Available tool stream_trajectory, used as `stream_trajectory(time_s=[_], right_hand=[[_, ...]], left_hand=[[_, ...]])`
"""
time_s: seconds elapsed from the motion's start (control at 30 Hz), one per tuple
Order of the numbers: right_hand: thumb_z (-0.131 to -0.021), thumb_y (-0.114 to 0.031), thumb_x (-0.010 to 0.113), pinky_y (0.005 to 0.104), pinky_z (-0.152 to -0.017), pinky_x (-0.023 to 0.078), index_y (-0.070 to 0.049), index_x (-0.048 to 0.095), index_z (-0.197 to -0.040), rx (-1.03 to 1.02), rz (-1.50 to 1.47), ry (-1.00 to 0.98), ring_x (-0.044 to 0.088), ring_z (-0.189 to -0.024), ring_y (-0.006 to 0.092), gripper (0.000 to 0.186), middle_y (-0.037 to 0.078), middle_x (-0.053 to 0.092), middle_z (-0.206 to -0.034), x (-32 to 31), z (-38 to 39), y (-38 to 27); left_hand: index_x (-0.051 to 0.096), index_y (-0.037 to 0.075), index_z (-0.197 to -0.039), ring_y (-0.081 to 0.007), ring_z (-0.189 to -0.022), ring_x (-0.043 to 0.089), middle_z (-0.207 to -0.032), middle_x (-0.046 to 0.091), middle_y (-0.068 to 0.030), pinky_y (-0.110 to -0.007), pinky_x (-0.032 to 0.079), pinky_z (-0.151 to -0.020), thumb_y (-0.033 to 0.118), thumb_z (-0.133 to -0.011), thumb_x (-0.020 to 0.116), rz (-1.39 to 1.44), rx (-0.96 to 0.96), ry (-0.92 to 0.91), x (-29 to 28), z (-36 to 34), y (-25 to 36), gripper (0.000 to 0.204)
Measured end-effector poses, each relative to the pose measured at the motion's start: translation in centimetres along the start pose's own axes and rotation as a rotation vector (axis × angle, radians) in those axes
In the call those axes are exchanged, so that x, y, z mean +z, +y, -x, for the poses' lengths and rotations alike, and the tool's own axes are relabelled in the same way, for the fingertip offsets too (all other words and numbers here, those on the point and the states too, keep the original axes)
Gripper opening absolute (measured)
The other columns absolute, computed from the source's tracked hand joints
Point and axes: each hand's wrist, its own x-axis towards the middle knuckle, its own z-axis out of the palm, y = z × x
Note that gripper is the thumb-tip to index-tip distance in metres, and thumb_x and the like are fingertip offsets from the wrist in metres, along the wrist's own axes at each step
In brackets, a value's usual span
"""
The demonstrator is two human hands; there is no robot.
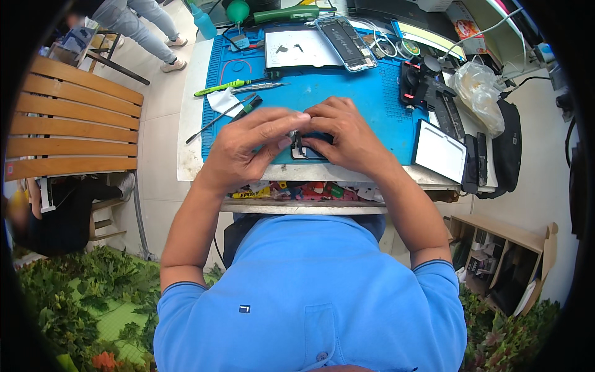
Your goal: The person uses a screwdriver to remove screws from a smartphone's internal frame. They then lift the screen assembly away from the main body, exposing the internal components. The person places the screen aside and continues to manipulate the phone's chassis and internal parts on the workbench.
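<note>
Both my hands meet over a small dark phone part [308, 146] lying at the near edge of the blue work mat [365, 93]. My left hand [248, 139] pinches it from the left with thumb and fingers. My right hand [344, 133] covers it from the right, fingers curled onto it. Most of the part is hidden under my fingers. Whether a small tool sits between my fingertips cannot be told.
An opened phone [346, 42] and a white sheet [300, 48] lie at the mat's far side. A green-handled screwdriver [220, 87], a grey tool [257, 87] and a black tool [217, 118] lie left. A white-faced screen panel [439, 150] and black holder [427, 87] sit right. Wooden bench [68, 118] stands left.
</note>
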Motion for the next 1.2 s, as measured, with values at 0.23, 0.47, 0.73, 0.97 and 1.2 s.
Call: stream_trajectory(time_s=[0.23, 0.47, 0.73, 0.97, 1.2], right_hand=[[-0.09, -0.016, 0.088, 0.0446, -0.109, 0.046, -0.013, 0.084, -0.109, -0.002, -0.003, 0.005, 0.066, -0.115, 0.0253, 0.019, 0.001, 0.077, -0.118, 0.0, 0.0, -0.1], [-0.09, -0.016, 0.087, 0.0462, -0.11, 0.045, -0.012, 0.084, -0.111, -0.001, -0.026, -0.02, 0.066, -0.115, 0.0258, 0.022, 0.001, 0.079, -0.124, -0.2, 0.0, -0.2], [-0.087, -0.015, 0.089, 0.0474, -0.112, 0.044, -0.01, 0.082, -0.111, -0.021, -0.03, -0.031, 0.067, -0.116, 0.0283, 0.025, 0.005, 0.08, -0.122, -0.3, -0.2, -0.1], [-0.089, -0.017, 0.087, 0.0448, -0.11, 0.044, -0.013, 0.085, -0.11, -0.01, -0.03, -0.021, 0.065, -0.118, 0.0243, 0.022, 0.001, 0.079, -0.123, 0.1, -0.1, 0.3], [-0.09, -0.017, 0.088, 0.0443, -0.112, 0.044, -0.012, 0.085, -0.111, 0.001, -0.019, -0.028, 0.066, -0.119, 0.0235, 0.022, 0.001, 0.079, -0.125, 0.0, -0.1, 0.4]], left_hand=[[0.08, 0.015, -0.14, -0.0275, -0.106, 0.081, -0.123, 0.082, -0.0133, -0.038, 0.067, -0.089, -0.005, -0.087, 0.088, 0.01, 0.025, -0.027, -0.5, -0.7, 0.1, 0.057], [0.077, 0.014, -0.145, -0.0273, -0.113, 0.081, -0.133, 0.082, -0.0132, -0.037, 0.068, -0.093, -0.002, -0.088, 0.089, -0.055, 0.024, -0.076, -0.9, -0.9, -0.1, 0.06], [0.078, 0.013, -0.14, -0.025, -0.108, 0.083, -0.13, 0.084, -0.0106, -0.036, 0.069, -0.091, 0.006, -0.088, 0.093, -0.142, 0.103, -0.012, -0.5, -1.1, -0.6, 0.055], [0.079, 0.018, -0.14, -0.0219, -0.09, 0.083, -0.116, 0.085, -0.0065, -0.032, 0.067, -0.071, 0.012, -0.093, 0.09, -0.203, 0.19, 0.072, 0.3, -1.1, -0.8, 0.049], [0.082, 0.014, -0.13, -0.0256, -0.098, 0.084, -0.114, 0.086, -0.0093, -0.034, 0.069, -0.081, 0.005, -0.086, 0.093, -0.159, 0.208, -0.097, -0.7, -1.7, -0.5, 0.047]])
